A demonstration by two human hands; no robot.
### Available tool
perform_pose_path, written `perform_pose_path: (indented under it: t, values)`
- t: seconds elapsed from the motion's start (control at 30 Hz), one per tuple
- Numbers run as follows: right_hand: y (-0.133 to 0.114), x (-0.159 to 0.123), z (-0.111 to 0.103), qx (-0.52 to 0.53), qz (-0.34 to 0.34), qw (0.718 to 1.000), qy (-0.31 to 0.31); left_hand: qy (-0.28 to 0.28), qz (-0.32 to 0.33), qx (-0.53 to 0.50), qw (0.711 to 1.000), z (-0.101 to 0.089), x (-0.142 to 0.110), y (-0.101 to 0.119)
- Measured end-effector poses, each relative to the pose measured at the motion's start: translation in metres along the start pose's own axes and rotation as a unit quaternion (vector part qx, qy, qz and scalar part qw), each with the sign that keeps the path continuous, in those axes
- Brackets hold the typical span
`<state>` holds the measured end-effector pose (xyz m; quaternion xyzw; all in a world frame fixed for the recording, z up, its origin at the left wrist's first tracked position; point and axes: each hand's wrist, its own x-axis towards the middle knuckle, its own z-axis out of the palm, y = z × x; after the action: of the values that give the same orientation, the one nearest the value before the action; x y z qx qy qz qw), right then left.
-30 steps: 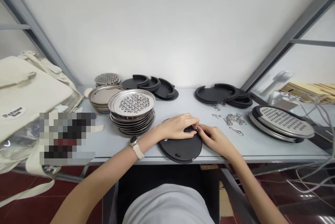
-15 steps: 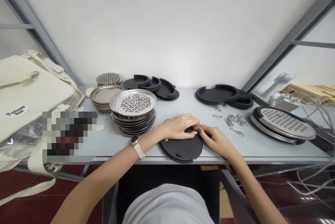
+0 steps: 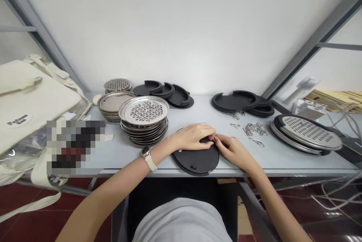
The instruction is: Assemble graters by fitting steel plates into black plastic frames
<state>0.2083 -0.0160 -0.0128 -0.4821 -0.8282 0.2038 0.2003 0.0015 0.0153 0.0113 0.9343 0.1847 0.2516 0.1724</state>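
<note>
A black round plastic base (image 3: 195, 163) with a small oval slot lies near the table's front edge. My left hand (image 3: 196, 136) reaches across it, thumb and curled fingers closed on its far right rim. At the same spot my right hand (image 3: 230, 149) pinches with thumb and forefinger. Its fingertips nearly touch those of the left, and whatever small piece is between them is mostly hidden. Right of the hands lie a pile of metal spring hooks (image 3: 254, 129) and a single hook (image 3: 256, 142).
Stacked metal grater discs (image 3: 144, 112) and plain metal discs (image 3: 115, 102) stand to the left. Black bases (image 3: 236, 101) lie along the wall. Assembled graters (image 3: 311, 132) sit at right. A cream bag (image 3: 36, 98) is at far left, cables (image 3: 336, 193) at far right.
</note>
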Motion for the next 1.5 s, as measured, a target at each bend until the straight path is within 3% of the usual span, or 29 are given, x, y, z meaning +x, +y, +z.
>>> perform_pose_path:
  t: [1.5]
  values:
    - [-0.0003,0.0002,0.0002,0.000,0.007,1.000,0.000,-0.007,-0.009,0.035,0.999,-0.0009,-0.0004,0.0003]
